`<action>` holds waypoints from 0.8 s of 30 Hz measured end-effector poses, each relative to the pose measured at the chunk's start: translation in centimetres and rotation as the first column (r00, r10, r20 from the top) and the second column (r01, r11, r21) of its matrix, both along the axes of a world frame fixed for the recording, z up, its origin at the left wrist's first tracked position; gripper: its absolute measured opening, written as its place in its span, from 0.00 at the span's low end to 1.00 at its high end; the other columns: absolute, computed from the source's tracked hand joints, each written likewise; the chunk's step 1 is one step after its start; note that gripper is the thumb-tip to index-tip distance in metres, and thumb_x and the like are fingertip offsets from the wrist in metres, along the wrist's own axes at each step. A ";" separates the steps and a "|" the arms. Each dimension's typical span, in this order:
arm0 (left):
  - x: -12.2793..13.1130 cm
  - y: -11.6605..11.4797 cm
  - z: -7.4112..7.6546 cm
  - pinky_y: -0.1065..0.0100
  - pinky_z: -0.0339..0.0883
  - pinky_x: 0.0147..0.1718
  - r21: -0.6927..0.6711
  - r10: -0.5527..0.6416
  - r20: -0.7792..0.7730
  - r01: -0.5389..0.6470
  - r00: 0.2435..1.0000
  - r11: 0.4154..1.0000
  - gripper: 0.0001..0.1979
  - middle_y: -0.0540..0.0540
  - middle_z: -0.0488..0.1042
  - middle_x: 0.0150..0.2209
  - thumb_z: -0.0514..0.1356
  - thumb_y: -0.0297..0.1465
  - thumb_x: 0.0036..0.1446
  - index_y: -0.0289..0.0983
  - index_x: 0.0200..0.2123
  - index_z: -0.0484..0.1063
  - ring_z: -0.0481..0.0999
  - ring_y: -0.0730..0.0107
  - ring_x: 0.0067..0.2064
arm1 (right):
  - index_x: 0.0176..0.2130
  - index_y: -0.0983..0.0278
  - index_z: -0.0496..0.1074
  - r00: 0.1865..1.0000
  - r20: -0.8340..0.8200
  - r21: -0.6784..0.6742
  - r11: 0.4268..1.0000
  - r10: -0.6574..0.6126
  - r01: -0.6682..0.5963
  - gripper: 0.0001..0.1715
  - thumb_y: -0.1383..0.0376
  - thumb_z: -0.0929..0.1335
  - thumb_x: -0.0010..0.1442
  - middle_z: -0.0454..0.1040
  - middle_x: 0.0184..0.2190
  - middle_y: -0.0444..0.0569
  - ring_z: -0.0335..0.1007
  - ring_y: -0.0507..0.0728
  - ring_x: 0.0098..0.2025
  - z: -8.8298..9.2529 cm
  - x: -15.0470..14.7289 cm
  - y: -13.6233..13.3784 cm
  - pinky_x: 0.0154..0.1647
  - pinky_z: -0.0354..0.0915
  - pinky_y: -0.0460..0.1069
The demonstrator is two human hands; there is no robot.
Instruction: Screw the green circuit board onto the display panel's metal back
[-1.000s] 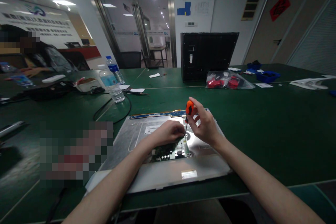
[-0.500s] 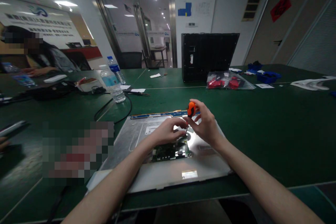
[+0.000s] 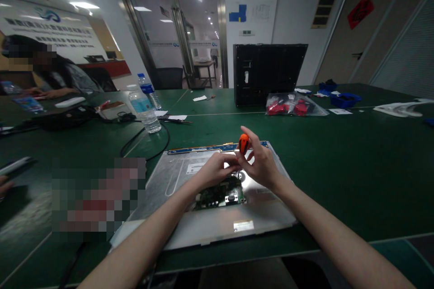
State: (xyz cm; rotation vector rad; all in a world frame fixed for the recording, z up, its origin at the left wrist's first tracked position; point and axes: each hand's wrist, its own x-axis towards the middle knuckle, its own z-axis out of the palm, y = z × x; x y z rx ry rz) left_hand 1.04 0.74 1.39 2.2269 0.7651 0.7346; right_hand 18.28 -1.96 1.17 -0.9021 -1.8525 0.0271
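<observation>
One screwdriver [image 3: 243,144], orange handle with black bands, stands close to upright; long axis vertical, handle up, thin shaft pointing down toward the metal back of the panel [image 3: 267,210], tip hidden behind fingers. Right hand [image 3: 259,165] pinches the handle between thumb and fingertips, other fingers loosely spread above it. Left hand [image 3: 217,170] sits just beside, fingers curled together at the shaft's lower end, touching the right hand; what they pinch cannot be made out. Directly below both hands, one green circuit board [image 3: 220,195] lies on the panel. The panel rests flat on the green table [image 3: 339,167], near its front edge, a blue strip along its far edge. Two pale labels show on the metal, one near the left hand and one at the near edge; print too small to read. Farther out: two water bottles [image 3: 145,108] with blue labels, text illegible, a black cable [image 3: 149,137] looping past them, one black case [image 3: 269,72] standing upright, one clear bag of red parts [image 3: 293,104], blue trays [image 3: 346,98] at far right. Another person [image 3: 47,76] sits at far left. The wall banner carries writing that cannot be read.
</observation>
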 end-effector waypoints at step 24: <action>0.1 -0.3 0.2 0.73 0.66 0.31 -0.005 -0.011 -0.006 0.011 1.000 1.000 0.05 0.48 0.79 0.28 0.60 0.25 0.56 0.33 0.32 0.77 0.74 0.71 0.29 | 0.64 0.63 0.54 0.999 -0.051 -0.028 1.000 -0.010 0.008 0.33 0.68 0.65 0.62 0.72 0.32 0.46 0.68 0.52 0.26 -0.2 0.1 0.3 0.24 0.66 0.46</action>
